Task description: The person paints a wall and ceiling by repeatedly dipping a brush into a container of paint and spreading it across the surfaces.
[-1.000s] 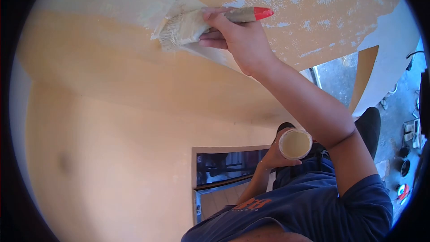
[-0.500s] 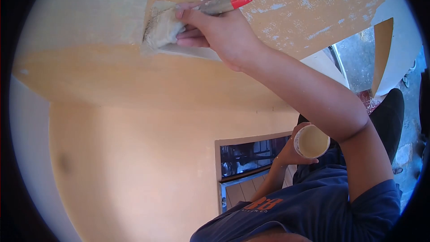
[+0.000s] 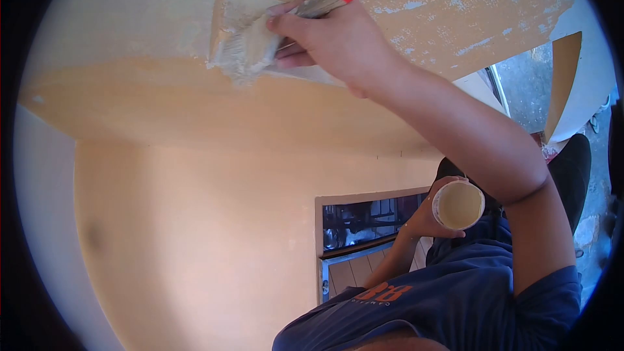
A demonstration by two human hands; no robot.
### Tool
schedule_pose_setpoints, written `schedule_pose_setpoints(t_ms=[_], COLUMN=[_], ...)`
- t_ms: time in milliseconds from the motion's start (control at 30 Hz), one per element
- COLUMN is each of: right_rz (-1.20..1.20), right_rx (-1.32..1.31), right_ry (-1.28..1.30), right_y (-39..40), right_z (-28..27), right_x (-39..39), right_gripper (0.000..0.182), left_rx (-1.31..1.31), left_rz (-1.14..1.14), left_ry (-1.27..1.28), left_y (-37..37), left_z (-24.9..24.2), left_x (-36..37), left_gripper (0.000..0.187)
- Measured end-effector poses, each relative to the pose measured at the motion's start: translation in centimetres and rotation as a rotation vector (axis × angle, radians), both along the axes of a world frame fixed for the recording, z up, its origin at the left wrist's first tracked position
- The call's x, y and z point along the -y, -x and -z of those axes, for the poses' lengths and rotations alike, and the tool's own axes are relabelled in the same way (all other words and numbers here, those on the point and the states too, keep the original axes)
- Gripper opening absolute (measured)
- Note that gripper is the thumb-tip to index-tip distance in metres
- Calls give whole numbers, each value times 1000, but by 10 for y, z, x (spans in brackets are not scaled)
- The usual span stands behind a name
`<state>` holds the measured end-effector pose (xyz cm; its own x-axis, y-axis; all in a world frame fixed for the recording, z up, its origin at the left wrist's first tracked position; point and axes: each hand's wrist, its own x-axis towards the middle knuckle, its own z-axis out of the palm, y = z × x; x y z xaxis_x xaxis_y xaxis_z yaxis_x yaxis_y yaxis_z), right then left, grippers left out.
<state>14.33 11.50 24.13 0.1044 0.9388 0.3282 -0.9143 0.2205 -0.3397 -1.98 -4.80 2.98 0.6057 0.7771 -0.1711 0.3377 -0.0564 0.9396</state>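
Note:
My right hand (image 3: 338, 39) grips a wide paintbrush (image 3: 322, 1) with a worn, paint-marked handle and a red tip. Its pale, paint-covered bristles (image 3: 247, 49) lie against the corner edge of the wall (image 3: 162, 81), where the orange-tan surface meets a pale whitish one. Lower down, near my body, my left hand (image 3: 426, 218) is wrapped round a round white cup (image 3: 459, 205) of cream-coloured paint, its open top facing me.
An orange-tan panel with white patches (image 3: 468, 0) spans the top. A window-like opening (image 3: 364, 224) with a dark pane sits in the wall by my left arm. At the right are a curved panel edge (image 3: 564, 84) and the grey floor (image 3: 523, 88).
The brush and my right hand have shifted slightly right and down in view, with the handle tilted more steeply. The cup appears slightly further right.

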Motion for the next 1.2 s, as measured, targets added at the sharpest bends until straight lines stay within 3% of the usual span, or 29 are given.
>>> schedule_pose_setpoints(t_ms=[100, 200, 400, 467, 600, 667, 800, 867, 967, 1200], right_rz=[51, 58, 66, 68, 43, 43, 99, 107, 95, 103], right_rx=[44, -154, 133, -31, -102, 68, 134, -46, 191, 366], right_ry=[-22, -78, -41, -54, -59, -25, -57, -67, -11, 301], right_y=[-13, -10, -4, -9, 3, -1, -15, -10, -6, -18], right_z=[-4, -14, -2, -5, -8, -3, -8, -15, 0, 92], right_x=[0, 0, 2, 4, -1, 2, 2, 1, -1, 24], right_gripper=[19, 19, 19, 19, 19, 20, 25, 18, 26, 19], left_rx=[54, 127, 251, 238, 214, 212, 278, 281, 239, 221], left_rz=[17, 9, -2, 3, -9, -9, 21, 21, 40, 58], left_ry=[-2, -17, -41, -66, -56, -70, -36, -34, -87, -45], left_y=[-3, -4, -4, -4, -1, -1, 1, 0, 2, -3], left_z=[0, 6, 7, 6, 6, 8, 12, 12, 13, 12], left_x=[-4, -4, -8, -8, -7, -9, -11, -12, -11, -13], left_gripper=[107, 106, 105, 105, 105, 104, 104, 104, 105, 102])
